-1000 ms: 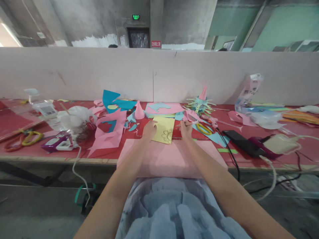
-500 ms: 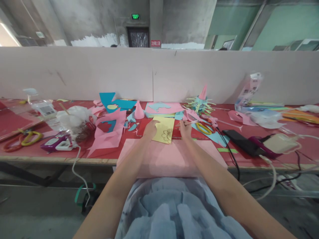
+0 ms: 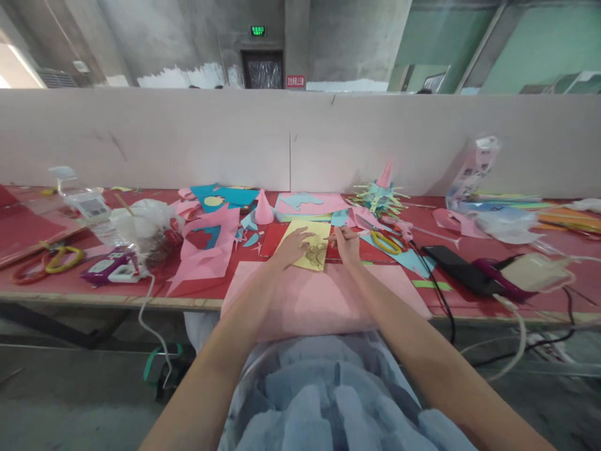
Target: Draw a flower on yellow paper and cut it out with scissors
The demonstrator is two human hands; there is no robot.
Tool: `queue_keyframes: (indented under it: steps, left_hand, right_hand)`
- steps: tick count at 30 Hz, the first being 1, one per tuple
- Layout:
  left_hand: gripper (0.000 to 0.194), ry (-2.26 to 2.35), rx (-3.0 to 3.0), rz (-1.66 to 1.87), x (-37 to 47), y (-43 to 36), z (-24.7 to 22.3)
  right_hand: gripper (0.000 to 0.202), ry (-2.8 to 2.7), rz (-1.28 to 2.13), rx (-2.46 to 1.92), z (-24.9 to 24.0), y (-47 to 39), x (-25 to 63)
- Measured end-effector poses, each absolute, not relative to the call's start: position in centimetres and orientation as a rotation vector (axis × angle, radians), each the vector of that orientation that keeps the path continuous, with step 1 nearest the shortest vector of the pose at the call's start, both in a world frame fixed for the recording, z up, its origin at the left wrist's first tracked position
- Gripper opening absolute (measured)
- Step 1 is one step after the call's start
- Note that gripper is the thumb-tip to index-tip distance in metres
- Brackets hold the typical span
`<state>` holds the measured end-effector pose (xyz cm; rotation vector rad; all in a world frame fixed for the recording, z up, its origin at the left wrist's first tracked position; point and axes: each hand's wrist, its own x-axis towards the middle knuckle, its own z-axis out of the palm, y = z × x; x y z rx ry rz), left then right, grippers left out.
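Observation:
A yellow paper [image 3: 307, 260] with a dark flower-like outline lies over red sheets in front of me. My left hand [image 3: 295, 246] rests across its left and middle part, fingers spread, holding nothing. Just past the paper's right edge, my right hand [image 3: 347, 243] pinches a slim pen [image 3: 331, 238], its tip pointing left towards the yellow paper. Under both forearms a pink sheet [image 3: 305, 307] hangs over the table's front edge.
Pink cut paper [image 3: 213, 254], a pink cone [image 3: 263, 208] and blue scraps lie left. To the right are yellow-handled scissors [image 3: 386, 242], a spiky paper piece [image 3: 381, 193], a black phone [image 3: 453, 266] and cables. A plastic bottle [image 3: 84, 199] stands far left.
My left hand has moved right, further over the yellow paper, and its fingers have spread. My right hand and the pen have shifted only slightly left. The view has moved a little.

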<state>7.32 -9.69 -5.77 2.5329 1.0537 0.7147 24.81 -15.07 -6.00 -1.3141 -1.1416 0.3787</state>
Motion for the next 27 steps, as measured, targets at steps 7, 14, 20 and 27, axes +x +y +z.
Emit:
queue_keyframes:
  steps: [7, 14, 20, 27]
  left_hand:
    - [0.044, 1.174, 2.635, 0.259, 7.1, -10.8, -5.0]
    - [0.045, 1.159, 2.680, 0.214, 7.1, -11.0, -4.5]
    - [0.044, 1.137, 2.673, 0.272, 7.1, -10.6, -5.1]
    - [0.042, 1.095, 2.686, 0.316, 7.0, -10.3, -5.4]
  right_hand:
    - [0.036, -1.233, 0.499, -1.312, -5.8, -15.3, 24.3]
    - [0.030, -1.275, 0.441, -1.410, -5.8, -15.2, 24.4]
    - [0.028, -1.307, 0.425, -1.437, -6.4, -14.7, 24.5]
    - [0.025, -1.329, 0.501, -1.458, -5.8, -15.1, 24.4]
